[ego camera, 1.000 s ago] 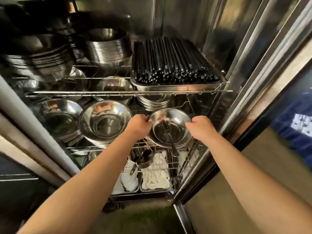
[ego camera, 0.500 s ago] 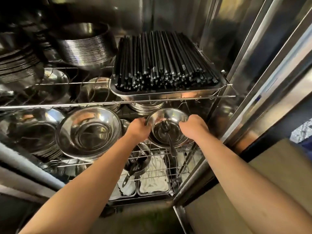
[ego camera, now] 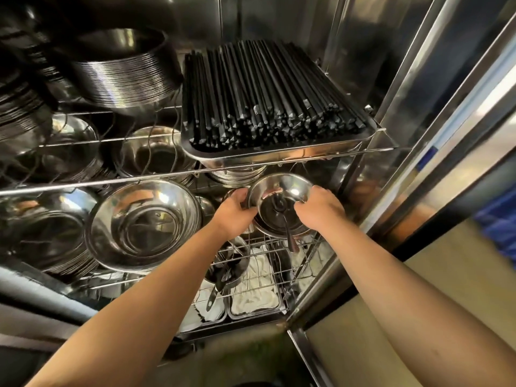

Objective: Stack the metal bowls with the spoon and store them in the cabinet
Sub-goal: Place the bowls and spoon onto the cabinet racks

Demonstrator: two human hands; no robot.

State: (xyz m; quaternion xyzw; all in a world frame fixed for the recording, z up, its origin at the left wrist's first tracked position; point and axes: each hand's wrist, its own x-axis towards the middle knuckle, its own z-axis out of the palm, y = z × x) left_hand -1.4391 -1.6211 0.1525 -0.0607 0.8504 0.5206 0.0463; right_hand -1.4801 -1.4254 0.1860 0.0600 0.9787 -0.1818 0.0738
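Note:
I hold a small stack of shiny metal bowls (ego camera: 282,188) over the right end of the cabinet's middle wire shelf (ego camera: 268,247). A dark spoon (ego camera: 284,219) lies in the top bowl, its handle sticking out over the near rim. My left hand (ego camera: 234,212) grips the stack's left rim and my right hand (ego camera: 318,209) grips its right rim. The bowls sit just under the tray of chopsticks, and I cannot tell whether they rest on the shelf.
A metal tray (ego camera: 279,156) full of black chopsticks (ego camera: 268,93) sits on the upper shelf. Larger bowl stacks (ego camera: 145,224) fill the middle shelf's left side, more (ego camera: 120,68) stand above. White cloths in trays (ego camera: 257,291) lie below. The steel door frame (ego camera: 396,174) stands at right.
Both hands have carried the bowls with the spoon farther into the cabinet, under the chopstick tray. The view has moved closer to the shelves.

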